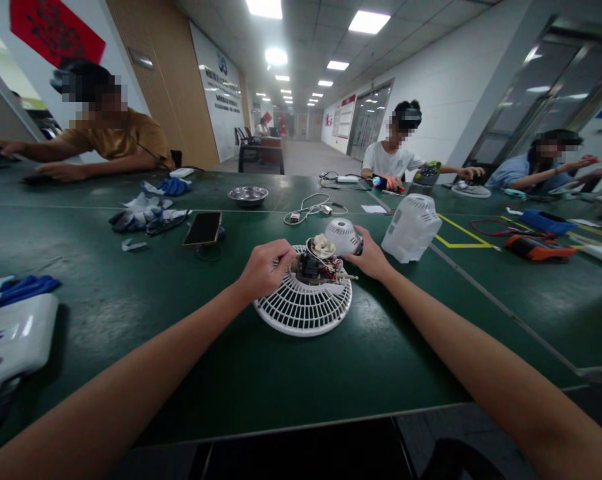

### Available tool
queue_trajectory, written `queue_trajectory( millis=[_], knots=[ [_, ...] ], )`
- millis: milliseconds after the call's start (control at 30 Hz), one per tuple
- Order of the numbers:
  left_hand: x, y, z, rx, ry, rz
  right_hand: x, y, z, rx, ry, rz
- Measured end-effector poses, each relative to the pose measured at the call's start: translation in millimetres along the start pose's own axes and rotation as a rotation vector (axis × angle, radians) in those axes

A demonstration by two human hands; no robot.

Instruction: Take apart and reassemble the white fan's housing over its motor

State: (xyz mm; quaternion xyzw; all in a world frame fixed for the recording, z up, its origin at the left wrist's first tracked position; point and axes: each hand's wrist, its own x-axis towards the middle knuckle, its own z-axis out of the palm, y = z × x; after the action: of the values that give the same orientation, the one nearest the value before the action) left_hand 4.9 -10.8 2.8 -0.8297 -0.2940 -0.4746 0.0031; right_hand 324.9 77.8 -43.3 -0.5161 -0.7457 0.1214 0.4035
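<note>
A white round fan grille [305, 313] lies flat on the green table in front of me. On top of it sits a fan motor [311, 265] with bare wires and a cream-coloured part above it. My left hand [267, 268] is closed at the motor's left side, thumb and fingers pressed together; what they grip is hidden. My right hand [369, 255] is wrapped round the right side of a white domed motor cover [341, 235] with slots, holding it tilted just behind the motor.
Beyond my right hand stands a white plastic housing [411, 228]. Behind the grille lie a white cable [308, 212] and a metal bowl [248, 195]. To the left are a phone [203, 229], gloves [143, 213] and a white device [18, 340]. An orange meter [538, 248] lies right; several people sit around.
</note>
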Motion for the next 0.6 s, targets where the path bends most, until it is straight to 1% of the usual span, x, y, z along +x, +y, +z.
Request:
queue_trajectory(
  millis=[100,167,233,267,300,367,433,500,600],
  knots=[
    [-0.6,2.1,0.4,-0.001,-0.019,-0.056,2.0,-1.3,-0.2,0.107,0.028,0.149],
    [-1.0,3.3,0.8,0.011,-0.029,-0.102,2.2,-7.6,-1.6,0.259,0.100,0.289],
    [-1.1,3.6,0.8,0.012,-0.039,-0.131,0.1,-19.7,-4.6,0.539,0.146,0.460],
    [-1.1,3.2,0.6,0.004,-0.048,-0.139,-2.1,-27.8,-6.6,0.717,0.137,0.540],
    [-1.2,2.3,0.3,-0.012,-0.058,-0.141,-4.8,-36.7,-9.0,0.899,0.075,0.595],
    [-1.9,-0.7,-0.2,-0.058,-0.080,-0.138,-11.5,-55.7,-14.4,1.126,-0.002,0.606],
    [-3.4,-5.2,0.1,-0.110,-0.118,-0.144,-17.9,-73.0,-19.1,1.239,-0.032,0.568],
    [-5.7,-10.3,1.6,-0.145,-0.206,-0.158,-22.4,-85.1,-21.6,1.305,-0.060,0.529],
    [-9.2,-16.4,5.2,-0.167,-0.339,-0.191,-25.1,-90.9,-20.5,1.342,-0.090,0.501]
  ],
)
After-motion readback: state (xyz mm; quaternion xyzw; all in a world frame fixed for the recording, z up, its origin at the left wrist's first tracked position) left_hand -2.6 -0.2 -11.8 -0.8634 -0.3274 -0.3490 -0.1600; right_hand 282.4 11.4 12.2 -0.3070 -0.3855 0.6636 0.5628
